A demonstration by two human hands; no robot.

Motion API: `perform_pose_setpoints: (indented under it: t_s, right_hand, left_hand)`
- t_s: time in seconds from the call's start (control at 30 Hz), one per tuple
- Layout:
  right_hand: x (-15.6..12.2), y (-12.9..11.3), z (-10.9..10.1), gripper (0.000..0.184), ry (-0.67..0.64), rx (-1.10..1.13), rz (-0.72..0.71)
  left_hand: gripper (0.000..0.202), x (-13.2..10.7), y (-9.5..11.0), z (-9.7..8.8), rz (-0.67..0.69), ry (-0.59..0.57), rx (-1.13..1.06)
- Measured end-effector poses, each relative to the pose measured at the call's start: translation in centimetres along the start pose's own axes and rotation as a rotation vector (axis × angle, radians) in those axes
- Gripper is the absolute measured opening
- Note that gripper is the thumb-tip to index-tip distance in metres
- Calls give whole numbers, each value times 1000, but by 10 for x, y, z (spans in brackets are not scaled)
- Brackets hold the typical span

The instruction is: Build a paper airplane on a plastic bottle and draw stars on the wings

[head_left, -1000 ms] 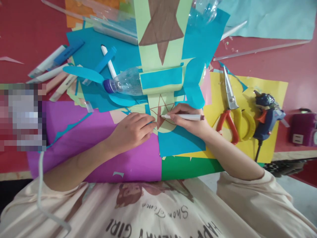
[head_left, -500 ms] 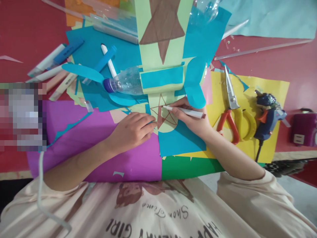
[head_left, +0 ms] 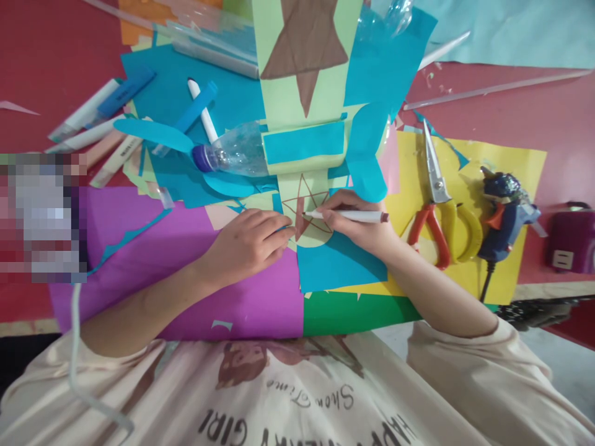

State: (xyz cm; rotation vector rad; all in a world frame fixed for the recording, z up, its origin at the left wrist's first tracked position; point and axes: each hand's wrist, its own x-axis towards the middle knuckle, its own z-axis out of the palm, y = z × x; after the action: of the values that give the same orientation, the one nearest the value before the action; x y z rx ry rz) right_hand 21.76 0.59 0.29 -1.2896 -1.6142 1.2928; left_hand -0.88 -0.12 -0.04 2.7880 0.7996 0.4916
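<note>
A brown marker (head_left: 357, 215) is gripped in my right hand (head_left: 356, 220), its tip on a brown-outlined star (head_left: 314, 224) drawn on a pale green paper strip. Part of the star's left side is filled in brown. My left hand (head_left: 253, 244) rests with its fingers stretched along the strip's left edge, holding nothing visible. Just beyond the hands, a clear plastic bottle (head_left: 242, 150) with a purple cap (head_left: 203, 158) lies across the strip, wrapped in green and blue paper with blue paper wings (head_left: 367, 155). A bigger brown star (head_left: 307, 46) fills the strip's far part.
Scissors (head_left: 437, 186) and a blue glue gun (head_left: 502, 223) lie on yellow paper at the right. Several markers (head_left: 116, 102) are scattered at the left on blue paper (head_left: 199, 62). Purple paper (head_left: 181, 241) lies under my left arm. A white cable (head_left: 77, 347) hangs at the left.
The marker in my right hand has tilted flatter, and its tip has moved slightly down and left on the star. My left hand stays in place.
</note>
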Motion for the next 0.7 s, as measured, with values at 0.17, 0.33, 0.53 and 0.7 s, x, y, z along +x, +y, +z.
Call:
perform_pose_setpoints:
  t_s: [0.17,0.33,0.53,0.7]
  right_hand:
    - [-1,2,0,19,-13,-7,7]
    - [0,0,-1,17,-5,36,32]
    - [0,1,1,23,11,10,48]
    - [-1,4,5,21,170,28,74]
  left_hand:
    - [19,-2,0,0,-16,-31,-3]
    - [20,-1,0,-2,-18,-43,5]
    - [20,0,0,-2,-22,-45,-9]
    - [20,-2,0,-1,-25,-56,-12]
